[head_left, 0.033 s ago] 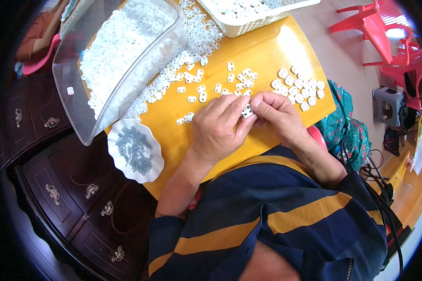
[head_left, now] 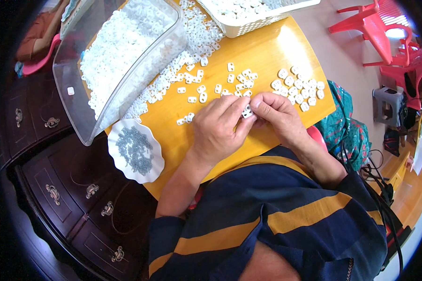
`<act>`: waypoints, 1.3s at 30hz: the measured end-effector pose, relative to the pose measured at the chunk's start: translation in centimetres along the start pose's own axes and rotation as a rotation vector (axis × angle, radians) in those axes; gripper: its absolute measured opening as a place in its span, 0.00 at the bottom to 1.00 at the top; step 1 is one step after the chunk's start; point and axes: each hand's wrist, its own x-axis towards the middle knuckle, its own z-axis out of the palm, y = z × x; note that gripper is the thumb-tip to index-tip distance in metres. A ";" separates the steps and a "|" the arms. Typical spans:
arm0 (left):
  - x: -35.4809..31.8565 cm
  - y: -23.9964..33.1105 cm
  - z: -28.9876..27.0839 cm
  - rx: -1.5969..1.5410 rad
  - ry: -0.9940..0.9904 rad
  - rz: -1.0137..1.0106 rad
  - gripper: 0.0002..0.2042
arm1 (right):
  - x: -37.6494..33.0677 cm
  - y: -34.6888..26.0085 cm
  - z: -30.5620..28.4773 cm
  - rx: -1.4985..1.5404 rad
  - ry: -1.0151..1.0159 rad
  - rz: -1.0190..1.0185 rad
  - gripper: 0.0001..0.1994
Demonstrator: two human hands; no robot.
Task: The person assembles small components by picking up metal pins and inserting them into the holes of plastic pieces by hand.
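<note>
Close to the table's near edge, my left hand [head_left: 220, 124] and my right hand [head_left: 277, 112] meet around a small white plastic piece with dark holes [head_left: 247, 111]. Thumbs and fingertips of both hands pinch it, covering part of it. Just beyond my hands lie loose white two-holed pieces [head_left: 239, 85]. Right of them is a group of rounded white pieces [head_left: 299, 86] with dark openings. At the left, a white scalloped dish [head_left: 158, 161] holds a heap of tiny grey parts [head_left: 135, 151], too small to make out singly.
A big clear plastic bin [head_left: 140, 70] full of white pieces leans at the table's far left, with more spilled beside it. A white basket [head_left: 241, 28] stands at the back. Dark wooden drawers [head_left: 56, 187] are on the left, pink chairs [head_left: 380, 28] far right.
</note>
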 end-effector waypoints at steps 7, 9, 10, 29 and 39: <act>0.0 0.5 -0.5 -0.020 -0.019 -0.027 0.17 | -0.1 -0.1 0.2 -0.110 0.023 -0.034 0.11; 0.1 0.6 -0.5 -0.017 -0.017 -0.023 0.17 | -0.1 0.0 0.2 -0.135 0.023 -0.046 0.11; 0.0 0.7 -0.5 -0.016 -0.016 -0.023 0.17 | -0.1 0.1 0.2 -0.140 0.026 -0.060 0.11; -1.4 0.3 -0.7 -0.091 -0.069 -0.132 0.15 | -0.8 0.0 -0.7 -0.469 0.089 -0.090 0.11; -2.6 -2.2 -2.3 0.238 -0.048 -0.216 0.10 | -1.9 -2.3 -1.4 -1.281 0.089 -0.244 0.10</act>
